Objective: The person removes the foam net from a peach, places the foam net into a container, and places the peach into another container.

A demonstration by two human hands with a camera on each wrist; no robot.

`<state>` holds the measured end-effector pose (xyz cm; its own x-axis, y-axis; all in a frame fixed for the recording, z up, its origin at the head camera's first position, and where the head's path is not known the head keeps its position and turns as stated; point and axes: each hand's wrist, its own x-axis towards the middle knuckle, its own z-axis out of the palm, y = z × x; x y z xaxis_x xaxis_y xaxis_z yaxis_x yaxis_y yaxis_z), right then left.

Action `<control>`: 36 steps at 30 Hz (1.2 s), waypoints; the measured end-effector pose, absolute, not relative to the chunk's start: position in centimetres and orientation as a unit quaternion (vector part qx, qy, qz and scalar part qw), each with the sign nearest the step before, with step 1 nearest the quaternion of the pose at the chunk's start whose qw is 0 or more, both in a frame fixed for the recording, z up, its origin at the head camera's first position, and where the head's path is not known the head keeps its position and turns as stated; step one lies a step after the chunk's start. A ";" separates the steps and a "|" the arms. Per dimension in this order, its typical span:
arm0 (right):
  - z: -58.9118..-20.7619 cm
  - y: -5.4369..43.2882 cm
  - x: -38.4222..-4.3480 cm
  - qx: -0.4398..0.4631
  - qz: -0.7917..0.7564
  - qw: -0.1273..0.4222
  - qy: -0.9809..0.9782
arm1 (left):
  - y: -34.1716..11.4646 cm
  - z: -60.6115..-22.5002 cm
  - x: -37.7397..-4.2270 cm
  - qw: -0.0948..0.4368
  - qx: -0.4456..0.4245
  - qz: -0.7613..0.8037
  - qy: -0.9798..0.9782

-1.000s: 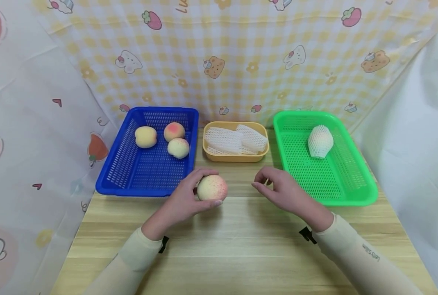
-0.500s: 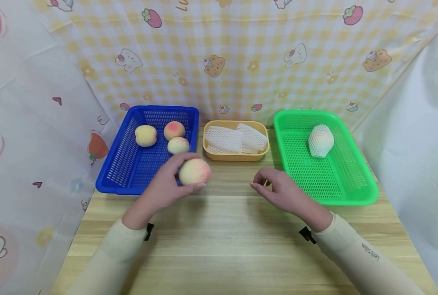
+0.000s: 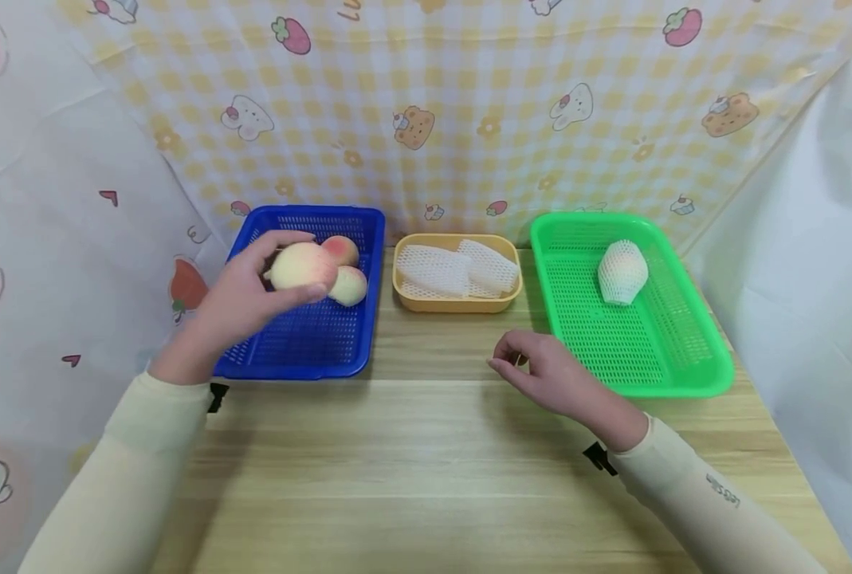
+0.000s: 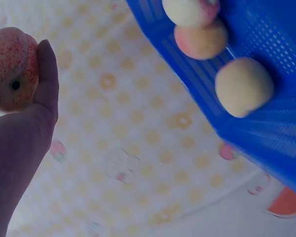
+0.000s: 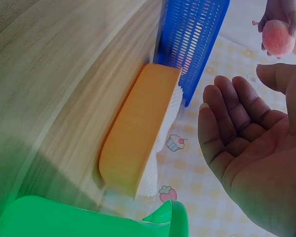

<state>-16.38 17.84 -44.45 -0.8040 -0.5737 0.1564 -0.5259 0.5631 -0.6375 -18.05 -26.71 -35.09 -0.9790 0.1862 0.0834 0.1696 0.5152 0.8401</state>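
Observation:
My left hand grips a pale peach with a pink blush and holds it over the blue basket. In the left wrist view the held peach shows red speckles and a dark spot. Inside the basket lie a red-topped peach and a pale peach; a yellowish peach there is hidden from the head view by the held one. The right hand hovers left of the green basket, its fingers loosely curled around nothing.
Between the baskets stands a small orange tray with white foam nets. A peach in a foam net lies in the green basket. A patterned cloth hangs behind the wooden table.
My left hand has carried the peach from the middle of the table leftward and away from me, over the blue basket. The right hand has stayed nearly still.

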 end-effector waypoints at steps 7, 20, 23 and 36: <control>-44.7 17.8 -16.3 -0.313 -0.349 0.042 0.882 | -29.9 -35.0 -20.6 0.023 0.066 0.454 0.888; -44.8 17.6 -16.0 -0.299 -0.341 0.068 0.889 | -31.0 -35.0 -24.5 0.045 0.075 0.366 0.927; -44.8 17.6 -16.0 -0.298 -0.339 0.076 0.889 | -31.2 -35.3 -26.1 0.050 0.104 0.312 0.943; -45.2 17.4 -15.9 -0.307 -0.341 0.082 0.885 | -30.9 -37.4 -29.7 0.122 0.167 0.138 0.969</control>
